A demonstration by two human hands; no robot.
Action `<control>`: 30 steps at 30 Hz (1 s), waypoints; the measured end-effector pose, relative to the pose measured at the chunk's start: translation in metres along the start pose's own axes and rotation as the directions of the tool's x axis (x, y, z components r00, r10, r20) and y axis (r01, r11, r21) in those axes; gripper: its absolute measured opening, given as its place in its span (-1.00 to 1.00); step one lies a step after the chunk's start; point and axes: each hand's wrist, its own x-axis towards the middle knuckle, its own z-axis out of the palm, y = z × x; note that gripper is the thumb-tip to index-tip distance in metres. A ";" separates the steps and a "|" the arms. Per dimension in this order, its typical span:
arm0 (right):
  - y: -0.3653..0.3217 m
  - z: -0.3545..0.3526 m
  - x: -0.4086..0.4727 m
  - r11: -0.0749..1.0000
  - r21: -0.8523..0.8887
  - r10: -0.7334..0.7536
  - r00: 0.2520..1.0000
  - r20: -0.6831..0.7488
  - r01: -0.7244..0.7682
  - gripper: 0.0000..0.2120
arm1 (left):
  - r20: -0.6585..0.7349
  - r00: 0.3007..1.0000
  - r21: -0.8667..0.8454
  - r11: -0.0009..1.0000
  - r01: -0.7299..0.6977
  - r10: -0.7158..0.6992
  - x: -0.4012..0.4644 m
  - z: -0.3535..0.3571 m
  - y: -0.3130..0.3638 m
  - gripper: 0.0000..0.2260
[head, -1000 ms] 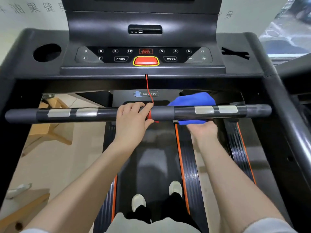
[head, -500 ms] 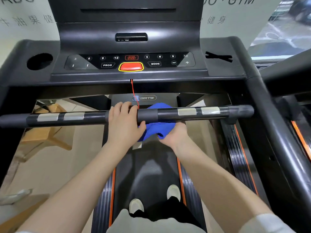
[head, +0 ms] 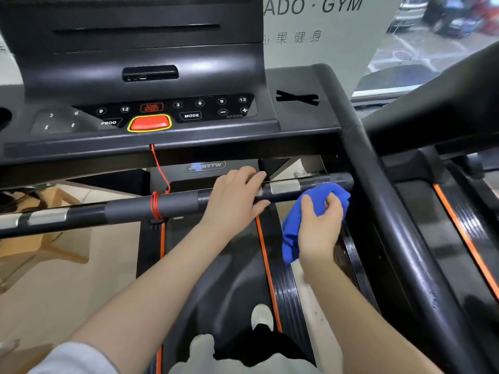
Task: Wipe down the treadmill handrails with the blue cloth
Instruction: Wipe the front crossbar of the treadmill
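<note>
Running from the lower left of the frame up toward the right of centre, the front handrail (head: 175, 205) lies almost crosswise to both forearms, and its long axis is the line any wiping stroke would follow. At its right end, the right hand (head: 318, 228) holds the blue cloth (head: 294, 220) bunched in curled fingers, thumb over the fabric; the cloth's top sits against the bar just short of the right side rail (head: 378, 184), so this hand is the nearer to the unwiped end. Just left of the cloth, the left hand (head: 235, 198) rests over the bar, fingers together and curled across its top. Whether the cloth wraps under the bar is hidden by the hand. A red safety cord (head: 156, 184) is wound round the bar farther left. The bar's left end is cut off by the frame edge.
</note>
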 end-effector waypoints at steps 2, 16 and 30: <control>0.011 -0.001 0.004 0.961 -0.195 -0.198 0.980 0.009 0.196 -0.59 | 0.023 1.000 0.026 1.000 -0.017 0.016 0.009 0.002 0.006 -0.47; -0.079 0.010 0.105 0.311 -0.784 0.044 0.816 0.576 0.537 -0.78 | 0.158 0.988 -0.048 0.999 0.012 -0.004 0.025 0.004 0.009 -0.53; -0.050 -0.029 0.088 0.346 -0.564 -0.291 0.657 0.696 0.750 -0.83 | 0.220 0.975 -0.063 0.996 0.056 -0.041 0.029 -0.006 0.010 -0.57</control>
